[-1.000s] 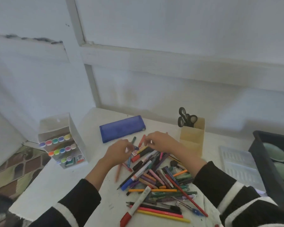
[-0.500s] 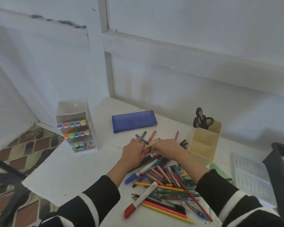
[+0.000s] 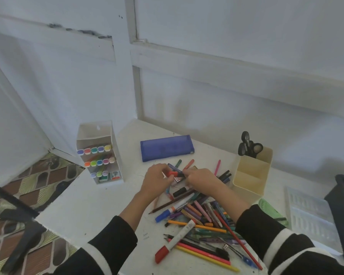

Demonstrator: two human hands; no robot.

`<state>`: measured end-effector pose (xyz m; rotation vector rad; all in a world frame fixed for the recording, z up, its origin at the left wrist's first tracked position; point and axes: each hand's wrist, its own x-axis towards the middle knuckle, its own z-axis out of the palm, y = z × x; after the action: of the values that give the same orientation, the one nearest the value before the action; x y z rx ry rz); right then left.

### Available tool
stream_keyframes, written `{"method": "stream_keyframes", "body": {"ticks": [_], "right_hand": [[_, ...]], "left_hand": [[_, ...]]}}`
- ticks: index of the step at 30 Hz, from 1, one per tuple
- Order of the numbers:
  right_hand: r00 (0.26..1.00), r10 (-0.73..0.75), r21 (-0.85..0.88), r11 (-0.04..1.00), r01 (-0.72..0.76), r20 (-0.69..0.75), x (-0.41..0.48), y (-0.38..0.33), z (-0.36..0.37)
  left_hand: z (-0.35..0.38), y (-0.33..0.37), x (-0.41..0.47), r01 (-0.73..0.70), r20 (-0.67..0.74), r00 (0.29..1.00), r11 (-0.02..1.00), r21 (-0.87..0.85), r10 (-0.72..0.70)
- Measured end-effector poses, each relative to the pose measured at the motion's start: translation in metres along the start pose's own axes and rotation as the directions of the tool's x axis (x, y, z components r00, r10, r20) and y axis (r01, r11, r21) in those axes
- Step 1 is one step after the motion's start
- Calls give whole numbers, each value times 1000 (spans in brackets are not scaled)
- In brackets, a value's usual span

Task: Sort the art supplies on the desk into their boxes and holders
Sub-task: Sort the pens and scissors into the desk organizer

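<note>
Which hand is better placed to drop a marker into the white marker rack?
Left, probably. The left hand lies nearer the white marker rack at the desk's left edge; the right hand sits toward the beige holder.

A domestic craft or study corner, probably in a home. The white worktop [image 3: 91, 211] is pushed into the angle of two white panelled walls [image 3: 226, 76] with scuffed, chipped paint at 11 o'clock. Patterned brown-and-green floor covering [image 3: 38, 183] shows at 9 o'clock. Stationery identifies the use: a white tiered marker holder [image 3: 115, 155] at 10 o'clock, a blue pencil case [image 3: 167, 147] at 12 o'clock, a cream desk organiser [image 3: 252, 173] holding black scissors [image 3: 248, 145] at 1 o'clock, and a loose heap of pens and pencils [image 3: 203, 221] at centre. A black tray [image 3: 342, 207] stands at 3 o'clock.
</note>
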<state>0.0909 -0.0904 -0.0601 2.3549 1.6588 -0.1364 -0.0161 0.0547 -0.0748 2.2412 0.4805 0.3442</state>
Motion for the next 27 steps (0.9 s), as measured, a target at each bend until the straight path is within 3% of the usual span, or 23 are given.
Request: {"method": "stream_keyframes", "body": {"ticks": [9, 12, 15, 17, 21, 27], "right_hand": [[999, -34, 9, 999, 35, -13, -9, -1, 0], [996, 28, 150, 989, -15, -87, -16, 1, -5], [962, 191, 451, 889, -86, -194, -31, 5, -10], [909, 322, 673, 736, -67, -263, -46, 9, -12], [756, 559, 859, 512, 8, -340, -75, 26, -24], [519, 743, 835, 542, -95, -423, -122, 69, -33]], "left_hand": [[-15, 8, -6, -85, -24, 996, 992, -98, 83], [-23, 14, -7, -85, -105, 992, 985, -148, 70], [-33, 24, -3, -94, -181, 982, 977, -190, 60], [-38, 33, -2, -121, -212, 975, 963, -242, 69], [-36, 61, 1, -164, -219, 972, 915, -370, 86], [-5, 111, 11, -257, -105, 966, 868, -424, 235]]}}
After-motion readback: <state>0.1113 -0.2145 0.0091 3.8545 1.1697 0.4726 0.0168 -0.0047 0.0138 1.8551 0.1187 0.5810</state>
